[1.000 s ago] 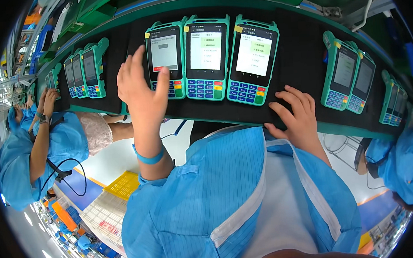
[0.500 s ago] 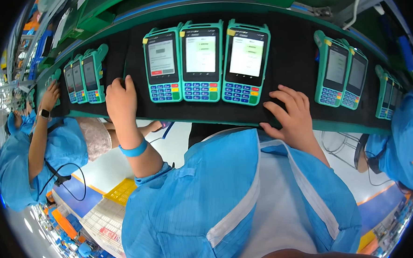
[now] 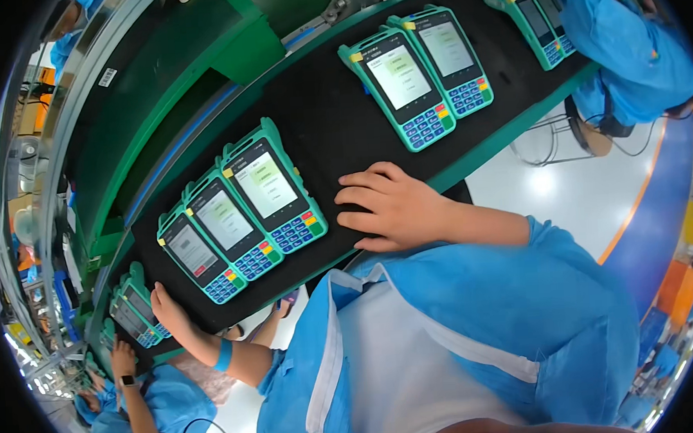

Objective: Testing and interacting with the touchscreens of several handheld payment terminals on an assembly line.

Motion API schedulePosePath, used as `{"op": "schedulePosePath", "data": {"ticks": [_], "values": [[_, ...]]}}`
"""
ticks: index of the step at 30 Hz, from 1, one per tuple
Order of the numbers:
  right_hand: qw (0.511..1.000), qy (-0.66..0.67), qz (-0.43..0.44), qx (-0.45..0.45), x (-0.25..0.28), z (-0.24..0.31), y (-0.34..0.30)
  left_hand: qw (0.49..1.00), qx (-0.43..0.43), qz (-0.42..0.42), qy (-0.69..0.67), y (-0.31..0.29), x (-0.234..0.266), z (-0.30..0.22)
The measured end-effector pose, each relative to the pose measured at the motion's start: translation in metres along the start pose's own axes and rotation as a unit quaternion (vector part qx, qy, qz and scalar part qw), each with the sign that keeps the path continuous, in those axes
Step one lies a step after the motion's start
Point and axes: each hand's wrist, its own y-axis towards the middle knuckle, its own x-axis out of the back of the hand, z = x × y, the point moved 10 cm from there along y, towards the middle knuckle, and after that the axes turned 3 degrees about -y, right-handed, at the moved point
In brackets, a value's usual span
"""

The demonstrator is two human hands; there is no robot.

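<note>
Both hands flat, fingers released: left hand (image 3: 167,304), right hand (image 3: 389,208) by payment terminals (image 3: 240,214); rigid, light, grip sides

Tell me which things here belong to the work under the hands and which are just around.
In the work:
- left hand on the black belt
- right hand flat on the belt
- three green terminals between the hands

Just around:
- two terminals farther right
- terminals farther left
- co-worker's sleeve
- stool
</note>
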Motion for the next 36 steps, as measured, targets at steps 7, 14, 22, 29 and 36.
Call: {"op": "schedulePosePath", "data": {"ticks": [7,14,22,29,36], "values": [[0.999,0.014,0.043,-0.027,0.002,-0.003,0.007,0.983,-0.135,-0.064,0.107,0.016,-0.003,0.005],[0.996,-0.012,0.075,-0.038,-0.011,-0.003,0.007,0.968,-0.069,-0.077,0.231,-0.022,-0.022,-0.018],[0.995,-0.024,0.083,-0.05,-0.012,-0.003,0.005,0.978,-0.036,-0.093,0.182,-0.045,-0.035,-0.034],[0.995,-0.019,0.076,-0.058,-0.013,-0.004,0.005,0.978,-0.065,-0.101,0.17,-0.047,-0.039,-0.055],[0.997,-0.026,0.05,-0.052,-0.008,-0.001,0.007,0.954,-0.122,-0.106,0.254,-0.056,-0.053,-0.069]]}}
